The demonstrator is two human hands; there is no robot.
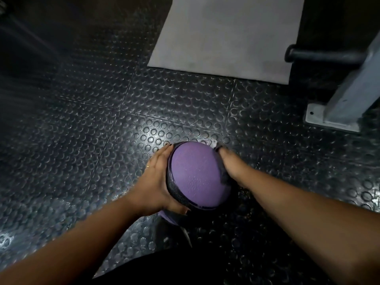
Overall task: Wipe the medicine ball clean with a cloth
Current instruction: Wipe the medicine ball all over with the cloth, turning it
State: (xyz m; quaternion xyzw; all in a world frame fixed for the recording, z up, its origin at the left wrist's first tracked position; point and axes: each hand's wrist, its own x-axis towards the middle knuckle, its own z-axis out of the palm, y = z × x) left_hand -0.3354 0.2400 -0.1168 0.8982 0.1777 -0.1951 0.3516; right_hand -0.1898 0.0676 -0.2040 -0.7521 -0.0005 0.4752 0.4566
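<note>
A purple medicine ball (pixel 195 173) with a black textured band is held up over the floor between both hands. My left hand (pixel 156 182) lies flat against its left side, fingers stretched along the band and thumb under the bottom edge. My right hand (pixel 232 167) holds a dark cloth (pixel 224 177) against the ball's right side. Only a crumpled edge of the cloth shows beside the wrist, and the ball hides the right fingers.
Black studded rubber floor tiles (pixel 102 120) lie all around. A grey mat (pixel 226 38) lies at the top centre. At the right stands a grey metal post with a bolted base plate (pixel 337 108) and a black bar (pixel 320 55). My dark-clothed leg (pixel 164 264) fills the bottom centre.
</note>
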